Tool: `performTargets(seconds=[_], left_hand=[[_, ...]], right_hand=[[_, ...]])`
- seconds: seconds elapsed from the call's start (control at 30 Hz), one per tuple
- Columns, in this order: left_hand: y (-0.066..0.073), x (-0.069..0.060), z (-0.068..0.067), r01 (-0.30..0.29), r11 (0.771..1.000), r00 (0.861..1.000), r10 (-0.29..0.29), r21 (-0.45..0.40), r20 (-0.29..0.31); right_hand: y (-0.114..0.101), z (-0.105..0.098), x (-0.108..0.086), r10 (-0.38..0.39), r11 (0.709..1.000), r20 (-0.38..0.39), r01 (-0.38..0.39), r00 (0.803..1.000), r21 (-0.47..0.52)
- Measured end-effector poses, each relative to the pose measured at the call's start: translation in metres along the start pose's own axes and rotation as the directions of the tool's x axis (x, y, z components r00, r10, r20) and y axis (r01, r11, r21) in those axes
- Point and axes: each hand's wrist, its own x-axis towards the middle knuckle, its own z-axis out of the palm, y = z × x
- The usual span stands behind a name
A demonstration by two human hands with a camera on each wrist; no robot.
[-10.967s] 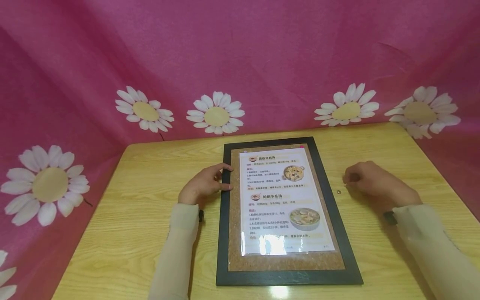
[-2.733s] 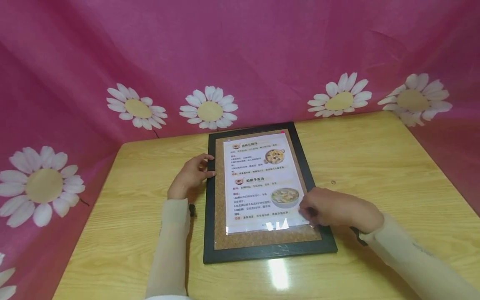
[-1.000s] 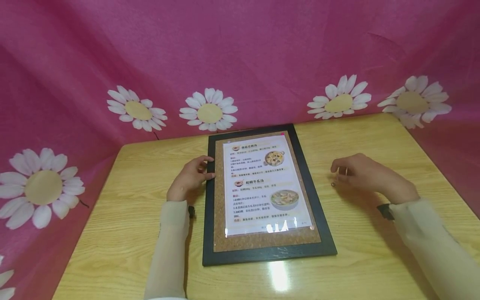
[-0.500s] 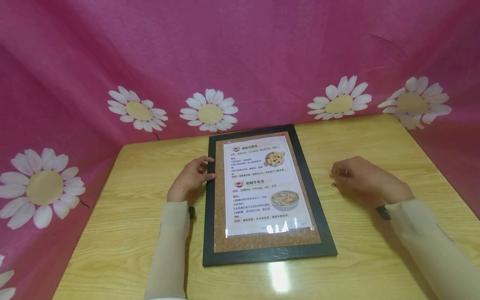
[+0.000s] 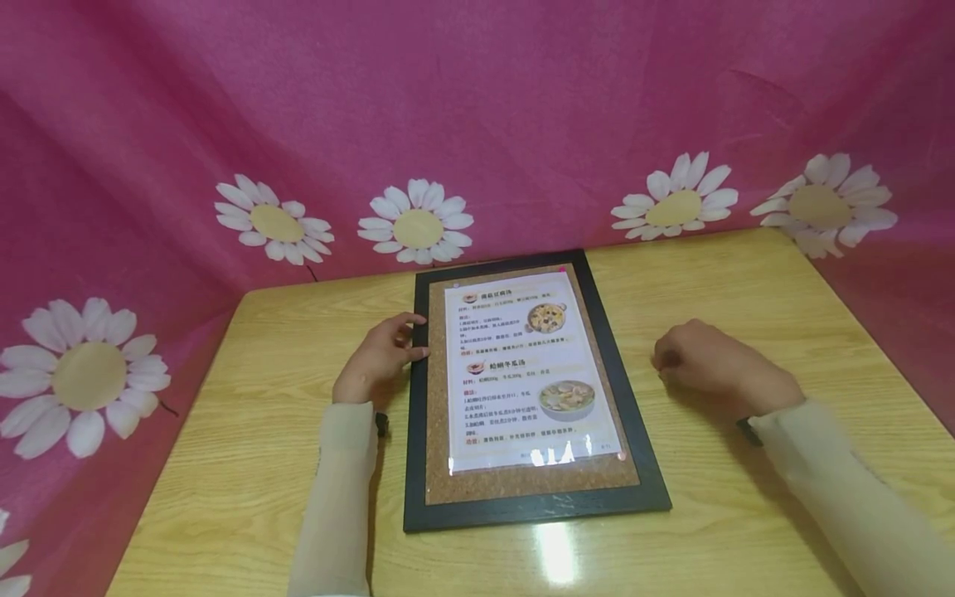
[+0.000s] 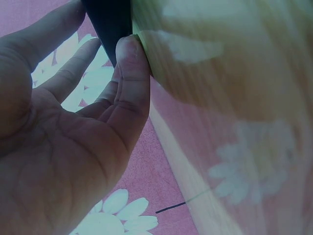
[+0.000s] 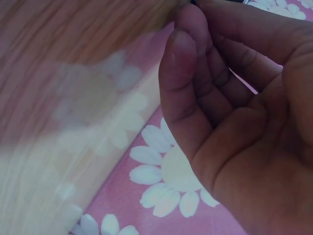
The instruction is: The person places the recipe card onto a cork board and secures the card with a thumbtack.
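A black-framed cork board (image 5: 537, 487) lies flat on the table. On it is a glossy recipe sheet (image 5: 515, 390) with two food pictures. A pink thumbtack (image 5: 562, 269) is at its top right corner and a pale thumbtack (image 5: 622, 455) at its bottom right. My left hand (image 5: 376, 356) grips the board's left edge with curved fingers. My right hand (image 5: 716, 365) is above the table, right of the board. Its fingers are curled with the tips together, at the spot where the loose thumbtack lay. The right hand's fingertips hide the tack in the head view.
The pale wood table (image 5: 254, 414) runs back to a pink cloth (image 5: 522, 108) printed with white daisies. Light glares off the tabletop in front of the board and off the sheet's lower part.
The right hand has left the sheet's bottom right corner, where a tack now sits. It has closed its fingertips over the loose tack. The left hand has stayed at the frame.
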Motion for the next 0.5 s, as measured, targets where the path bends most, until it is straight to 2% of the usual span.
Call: performTargets(seconds=[0.13,0.5], left_hand=[[-0.0002,-0.0006,0.0003,0.006,1.0,1.0,-0.006,0.001,-0.001],[0.0003,-0.0011,-0.0005,-0.004,1.0,1.0,0.004,0.005,0.008]], right_hand=[[-0.0032,0.0014,0.0003,0.049,0.999,0.018,-0.049,0.999,-0.003],[-0.0059,0.0022,-0.0001,0.082,0.997,0.046,-0.082,0.996,0.001]])
